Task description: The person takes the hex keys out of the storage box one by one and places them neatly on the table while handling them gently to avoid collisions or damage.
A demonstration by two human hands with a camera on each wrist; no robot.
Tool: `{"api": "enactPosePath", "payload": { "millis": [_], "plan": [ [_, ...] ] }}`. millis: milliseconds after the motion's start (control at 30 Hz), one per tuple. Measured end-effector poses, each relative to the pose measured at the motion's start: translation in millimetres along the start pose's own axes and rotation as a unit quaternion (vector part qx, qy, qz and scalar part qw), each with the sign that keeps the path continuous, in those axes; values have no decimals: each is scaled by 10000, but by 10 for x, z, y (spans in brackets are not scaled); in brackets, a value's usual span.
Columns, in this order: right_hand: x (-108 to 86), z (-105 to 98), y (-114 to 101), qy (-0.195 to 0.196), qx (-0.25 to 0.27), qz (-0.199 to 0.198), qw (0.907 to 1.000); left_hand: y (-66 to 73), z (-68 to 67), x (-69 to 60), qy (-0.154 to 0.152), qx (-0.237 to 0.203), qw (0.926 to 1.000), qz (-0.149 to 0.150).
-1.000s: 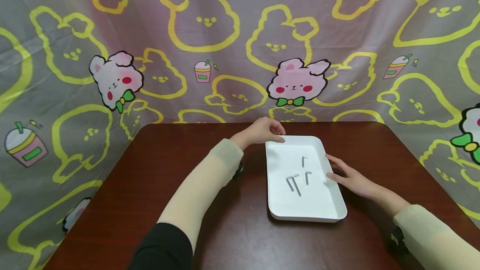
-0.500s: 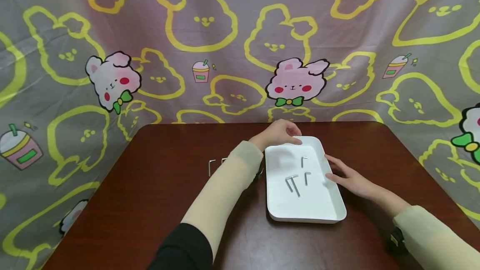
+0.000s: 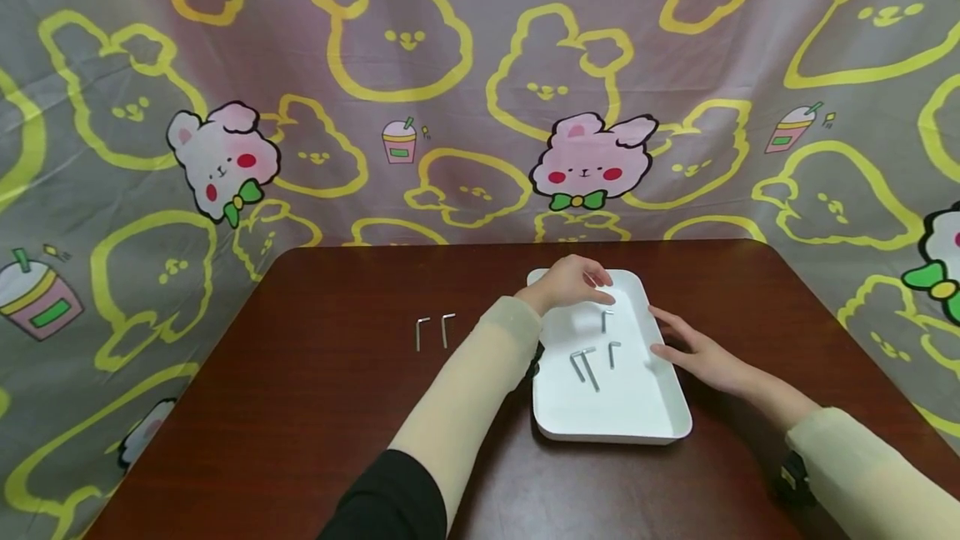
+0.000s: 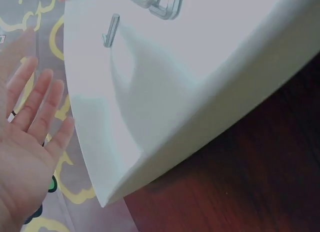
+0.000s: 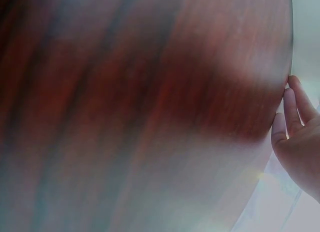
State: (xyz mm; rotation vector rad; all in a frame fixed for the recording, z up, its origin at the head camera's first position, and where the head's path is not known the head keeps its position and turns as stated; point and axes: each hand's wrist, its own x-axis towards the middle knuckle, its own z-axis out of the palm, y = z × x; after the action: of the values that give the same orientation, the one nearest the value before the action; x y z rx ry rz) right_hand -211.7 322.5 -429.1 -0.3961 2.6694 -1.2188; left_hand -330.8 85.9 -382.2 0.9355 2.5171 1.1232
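Note:
A white tray [image 3: 637, 415] stands on the table, with several silver Allen keys lying in it. One Allen key [image 3: 603, 323] lies near the far end, another Allen key [image 3: 612, 355] nearer the middle, and two more lie side by side to their left. My left hand [image 3: 567, 282] is over the tray's far left part, close to the farthest key. In the left wrist view its fingers are loosely extended and hold nothing. My right hand [image 3: 705, 358] rests its fingertips against the tray's right side; in the right wrist view that hand [image 5: 302, 139] has its fingers extended.
Two more Allen keys lie on the dark wooden table [image 3: 300, 407], left of the tray: a left one [image 3: 419, 335] and a right one [image 3: 446, 331]. A patterned curtain [image 3: 465, 48] hangs behind the table.
My left hand has moved right, from the tray's far left corner to over its inside. The two keys on the table have come into view from behind the arm. The right hand stays put.

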Motion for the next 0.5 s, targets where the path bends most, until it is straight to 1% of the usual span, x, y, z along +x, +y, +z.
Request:
{"api": "enactPosePath", "payload": {
  "millis": [167,267,400,500],
  "plan": [
    [-13,-10,-4,1,1,50,10000,-38,23,29,-120,268,9996,-58],
    [-21,-10,-5,-24,36,38,10000,-20,27,49,-180,358,9992,-83],
    [-18,-8,-7,-19,68,47,10000,74,27,84,-252,461,9986,8],
    [-9,-5,-3,-29,71,86,9999,155,40,108,-300,504,9983,14]
  ]
}}
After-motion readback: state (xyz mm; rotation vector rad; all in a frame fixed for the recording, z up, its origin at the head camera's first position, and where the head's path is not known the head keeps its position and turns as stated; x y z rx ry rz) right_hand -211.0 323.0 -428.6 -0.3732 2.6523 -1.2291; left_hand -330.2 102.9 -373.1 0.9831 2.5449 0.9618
